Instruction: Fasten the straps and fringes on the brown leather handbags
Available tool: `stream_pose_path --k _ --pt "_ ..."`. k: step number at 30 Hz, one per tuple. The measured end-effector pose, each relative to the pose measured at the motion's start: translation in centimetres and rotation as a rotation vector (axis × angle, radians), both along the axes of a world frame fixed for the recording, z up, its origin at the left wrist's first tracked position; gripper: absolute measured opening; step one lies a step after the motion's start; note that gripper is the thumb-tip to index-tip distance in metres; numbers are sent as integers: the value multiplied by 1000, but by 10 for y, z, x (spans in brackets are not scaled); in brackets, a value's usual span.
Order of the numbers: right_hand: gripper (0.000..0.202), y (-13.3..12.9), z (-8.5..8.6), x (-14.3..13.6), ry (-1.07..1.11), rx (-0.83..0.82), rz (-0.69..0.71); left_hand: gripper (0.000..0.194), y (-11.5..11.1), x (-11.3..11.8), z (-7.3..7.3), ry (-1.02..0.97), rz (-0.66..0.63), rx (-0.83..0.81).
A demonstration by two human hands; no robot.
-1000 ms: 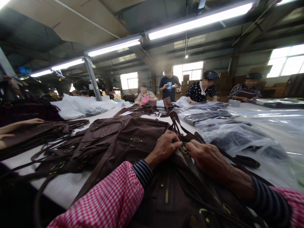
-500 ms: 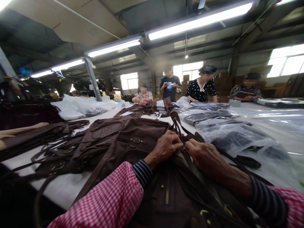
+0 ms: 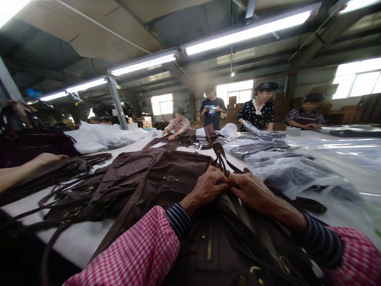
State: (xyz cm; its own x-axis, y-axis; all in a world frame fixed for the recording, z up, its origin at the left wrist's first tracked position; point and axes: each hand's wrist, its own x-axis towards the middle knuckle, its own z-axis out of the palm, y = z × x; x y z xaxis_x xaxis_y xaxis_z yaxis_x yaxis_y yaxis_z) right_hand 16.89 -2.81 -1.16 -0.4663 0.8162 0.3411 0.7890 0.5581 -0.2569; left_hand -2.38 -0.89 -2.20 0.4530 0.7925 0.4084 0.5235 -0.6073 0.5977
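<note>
A dark brown handbag (image 3: 193, 250) with a brass zip and brass fittings lies nearest me. At its top edge, where the straps meet, my left hand (image 3: 208, 186) is closed in a pinch on the bag. My right hand (image 3: 251, 194) is also closed there, its fingertips meeting those of the left. The exact part between the fingers is hidden. An upright strap loop (image 3: 219, 153) rises just beyond my hands. Past my left hand lies another brown handbag (image 3: 178, 167) with a brass buckle on its front.
More brown bags with looped straps (image 3: 86, 190) lie to the left, where a co-worker's hand (image 3: 47, 158) rests over one. Clear plastic-wrapped bags (image 3: 303, 171) cover the right side. White plastic (image 3: 104, 135) is heaped at the back left. Several people stand or sit across the table.
My right hand has moved slightly left against my left fingers, hiding a brass fitting seen earlier. The co-worker's hand at left has lifted slightly. A person opposite has raised a plastic-wrapped piece.
</note>
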Motion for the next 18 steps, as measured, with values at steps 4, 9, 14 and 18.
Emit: stream_pose_path --k 4,9,14,18 --pt "13 -4 -4 1 61 21 46 9 -1 -2 1 -45 -23 -29" --pt "21 -9 -12 2 -23 118 44 13 -2 0 4 31 18 63" --pt "22 -10 -21 6 -23 180 40 22 -1 -4 10 205 -107 114" --pt "21 -10 -22 9 134 122 70 30 -2 -5 13 250 -98 113"
